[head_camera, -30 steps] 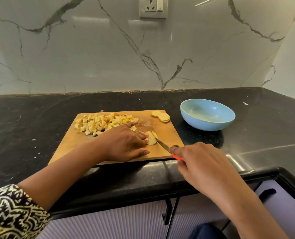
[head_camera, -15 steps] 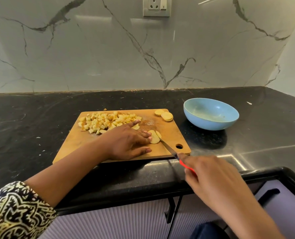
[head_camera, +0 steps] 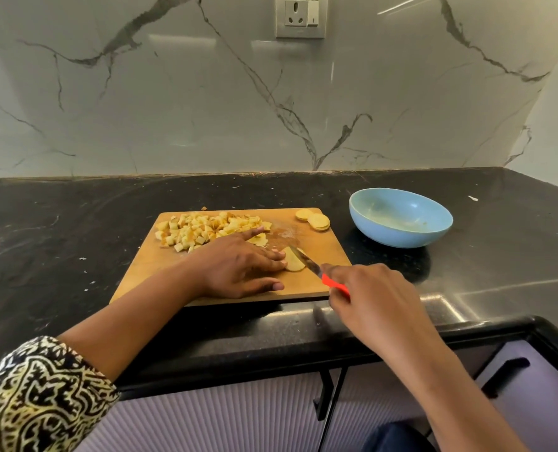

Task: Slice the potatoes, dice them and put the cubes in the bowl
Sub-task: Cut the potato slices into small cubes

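Black stone surface (head_camera: 75,223) carries a wooden cutting board (head_camera: 323,252), with a blue bowl (head_camera: 401,238) near its right edge. Potato cubes (head_camera: 205,230) are heaped on the board's far left. The left grip (head_camera: 238,265), fingers straight, presses a potato slice (head_camera: 294,262). The right grip (head_camera: 375,298) clasps a red-handled knife (head_camera: 308,264), blade on that slice.

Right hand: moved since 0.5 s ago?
Yes. The right hand, gripping the knife, slid forward toward the wall: it now covers the cutting board's near-right corner, bare half a second ago.
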A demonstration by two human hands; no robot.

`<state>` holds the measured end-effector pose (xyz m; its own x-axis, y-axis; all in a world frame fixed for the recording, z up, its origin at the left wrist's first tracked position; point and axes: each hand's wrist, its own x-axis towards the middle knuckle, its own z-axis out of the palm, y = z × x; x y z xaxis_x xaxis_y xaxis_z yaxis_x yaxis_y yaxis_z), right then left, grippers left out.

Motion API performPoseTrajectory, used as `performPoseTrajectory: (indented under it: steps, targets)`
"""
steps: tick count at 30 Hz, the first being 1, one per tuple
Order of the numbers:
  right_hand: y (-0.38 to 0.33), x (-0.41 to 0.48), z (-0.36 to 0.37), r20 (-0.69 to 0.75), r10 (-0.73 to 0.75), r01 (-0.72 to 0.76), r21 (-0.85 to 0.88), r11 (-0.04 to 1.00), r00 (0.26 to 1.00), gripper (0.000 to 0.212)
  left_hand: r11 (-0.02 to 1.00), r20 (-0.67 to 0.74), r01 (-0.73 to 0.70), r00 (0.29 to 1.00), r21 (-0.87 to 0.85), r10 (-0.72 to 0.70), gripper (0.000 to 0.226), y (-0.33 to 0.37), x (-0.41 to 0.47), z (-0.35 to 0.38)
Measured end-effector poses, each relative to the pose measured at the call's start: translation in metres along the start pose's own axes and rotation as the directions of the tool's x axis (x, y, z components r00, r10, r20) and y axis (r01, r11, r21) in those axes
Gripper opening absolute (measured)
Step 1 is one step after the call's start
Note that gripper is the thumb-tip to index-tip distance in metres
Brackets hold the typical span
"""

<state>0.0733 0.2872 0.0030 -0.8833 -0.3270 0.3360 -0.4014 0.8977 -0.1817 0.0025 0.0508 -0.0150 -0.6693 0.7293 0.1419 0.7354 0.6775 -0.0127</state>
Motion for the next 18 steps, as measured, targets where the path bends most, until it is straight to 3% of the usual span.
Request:
performPoseTrajectory:
  steps: [6, 11, 18]
  targets:
    - [-0.004, 0.011, 0.004, 0.023, -0.039, 0.039, -0.020, 0.999, 0.999, 0.042, 1.000, 0.065, 0.022, 0.998, -0.005, -0.022, 0.070, 0.001, 0.004, -0.001]
    - [-0.007, 0.033, 0.006, 0.135, -0.011, 0.008, 0.021, 1.000, 0.991, 0.038, 0.996, 0.079, -0.014, 0.997, 0.088, 0.007, 0.068, 0.004, 0.006, -0.002]
    - [-0.004, -0.014, -0.002, 0.095, -0.039, 0.043, -0.034, 0.998, 0.995, 0.042, 0.997, 0.098, 0.005, 0.995, 0.083, -0.014, 0.064, 0.007, 0.007, -0.004]
